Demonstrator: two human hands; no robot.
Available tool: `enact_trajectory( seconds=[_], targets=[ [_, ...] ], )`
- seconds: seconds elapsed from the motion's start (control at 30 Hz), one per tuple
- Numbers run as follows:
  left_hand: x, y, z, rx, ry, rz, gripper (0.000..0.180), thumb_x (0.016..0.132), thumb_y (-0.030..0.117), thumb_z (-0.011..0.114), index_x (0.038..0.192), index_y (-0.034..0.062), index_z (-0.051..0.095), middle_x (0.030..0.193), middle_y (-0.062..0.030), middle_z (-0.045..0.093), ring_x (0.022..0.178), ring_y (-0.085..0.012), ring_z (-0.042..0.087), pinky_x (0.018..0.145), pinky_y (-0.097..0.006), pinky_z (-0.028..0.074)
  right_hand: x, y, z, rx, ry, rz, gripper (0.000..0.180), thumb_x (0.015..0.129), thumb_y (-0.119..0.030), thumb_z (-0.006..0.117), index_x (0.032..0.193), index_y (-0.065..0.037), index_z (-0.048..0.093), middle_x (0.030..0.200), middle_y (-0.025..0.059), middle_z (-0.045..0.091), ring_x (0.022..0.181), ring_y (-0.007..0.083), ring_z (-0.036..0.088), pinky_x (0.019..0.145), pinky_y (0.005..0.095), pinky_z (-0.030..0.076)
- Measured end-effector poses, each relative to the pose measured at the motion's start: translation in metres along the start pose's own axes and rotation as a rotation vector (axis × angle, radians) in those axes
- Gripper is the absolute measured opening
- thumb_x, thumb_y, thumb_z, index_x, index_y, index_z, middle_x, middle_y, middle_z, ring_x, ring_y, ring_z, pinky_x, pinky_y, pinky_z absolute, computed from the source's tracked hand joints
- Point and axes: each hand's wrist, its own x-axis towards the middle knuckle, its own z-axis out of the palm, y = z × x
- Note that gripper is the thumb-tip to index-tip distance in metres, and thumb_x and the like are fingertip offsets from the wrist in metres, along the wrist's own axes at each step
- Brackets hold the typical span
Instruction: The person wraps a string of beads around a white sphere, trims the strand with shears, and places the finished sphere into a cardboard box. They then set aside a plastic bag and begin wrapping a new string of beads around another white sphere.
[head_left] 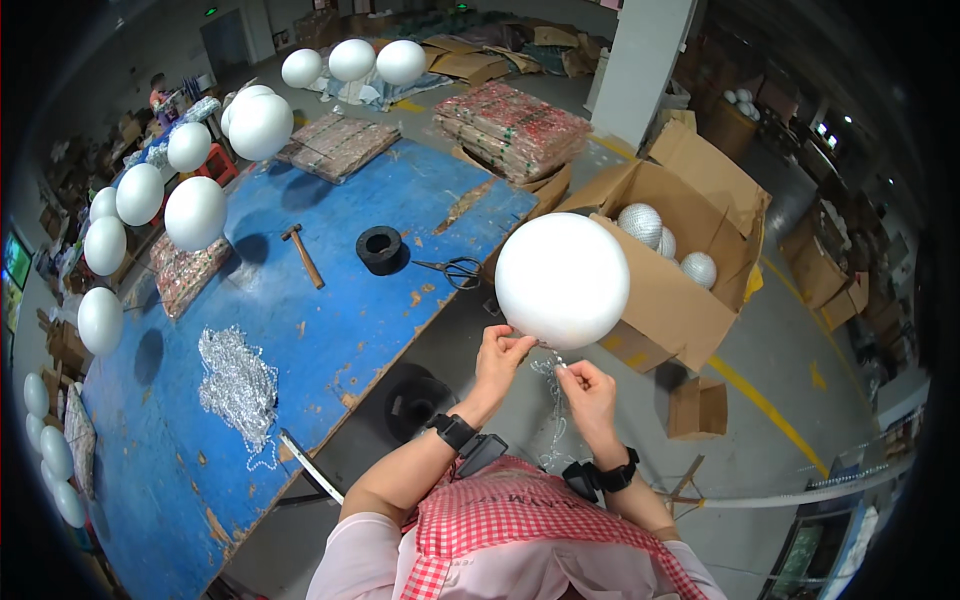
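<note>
A large white ball is in front of me, above my hands. My left hand is at its lower left edge, thumb and fingertips pinched together against the underside. What that pinch holds is too small to make out. Just below the ball, my right hand pinches a silver bead string. The string's loose strands dangle between my forearms toward the apron. A band with a dark device is on each wrist.
On the blue table lie a silver bead pile, hammer, black tape roll and scissors. Several white balls appear above its left side. At right stands an open carton with silver balls.
</note>
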Motion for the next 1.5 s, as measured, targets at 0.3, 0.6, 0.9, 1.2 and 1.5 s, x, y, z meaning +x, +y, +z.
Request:
enact_trajectory(
  seconds=[0.3, 0.6, 0.9, 1.2, 1.5],
  targets=[
    [0.002, -0.002, 0.000, -0.228, -0.015, -0.114, 0.036, 0.087, 0.017, 0.065, 0.111, -0.0002, 0.044, 0.084, -0.0055, 0.063, 0.072, -0.0086, 0.057, 0.064, -0.021, 0.045, -0.002, -0.017, -0.023, 0.044, -0.137, -0.072, 0.010, 0.080, -0.008, 0.067, 0.078, 0.001, 0.063, 0.063, 0.0021, 0.058, 0.055, 0.0046, 0.050, 0.051, 0.0216, 0.040],
    [0.005, -0.004, -0.004, -0.312, -0.051, -0.183, 0.030, 0.091, 0.027, 0.060, 0.105, 0.0028, 0.048, 0.089, -0.0057, 0.062, 0.078, -0.0111, 0.057, 0.073, -0.025, 0.047, 0.012, 0.005, -0.010, 0.017, -0.018, -0.108, 0.011, 0.080, -0.009, 0.067, 0.077, 0.001, 0.062, 0.064, 0.0045, 0.059, 0.055, 0.0082, 0.053, 0.052, 0.0239, 0.042],
    [0.005, -0.003, -0.005, -0.314, -0.065, -0.213, 0.028, 0.092, 0.029, 0.059, 0.099, 0.0040, 0.050, 0.088, -0.0048, 0.060, 0.078, -0.0107, 0.056, 0.073, -0.024, 0.047, 0.024, 0.016, 0.001, -0.220, 0.098, -0.159, 0.020, 0.081, -0.022, 0.068, 0.079, -0.003, 0.061, 0.068, 0.0109, 0.063, 0.061, 0.0255, 0.061, 0.056, 0.0348, 0.046],
    [0.001, 0.001, 0.008, 0.194, -0.020, 0.068, 0.028, 0.089, 0.026, 0.063, 0.092, 0.0029, 0.048, 0.080, -0.0024, 0.057, 0.069, -0.0072, 0.052, 0.060, -0.021, 0.043, 0.023, 0.049, -0.015, -0.468, -0.258, -0.008, 0.023, 0.084, -0.025, 0.064, 0.082, -0.002, 0.064, 0.061, 0.0105, 0.061, 0.056, 0.0231, 0.060, 0.053, 0.0347, 0.045],
    [-0.001, -0.003, 0.007, -0.148, -0.013, -0.028, 0.026, 0.091, 0.024, 0.061, 0.095, 0.0027, 0.047, 0.077, -0.0026, 0.057, 0.066, -0.0076, 0.050, 0.060, -0.021, 0.041, 0.003, 0.003, -0.035, 0.063, -0.119, 0.058, 0.010, 0.085, -0.010, 0.063, 0.086, 0.000, 0.065, 0.060, -0.0010, 0.057, 0.053, 0.0041, 0.048, 0.049, 0.0212, 0.036]
  ],
)
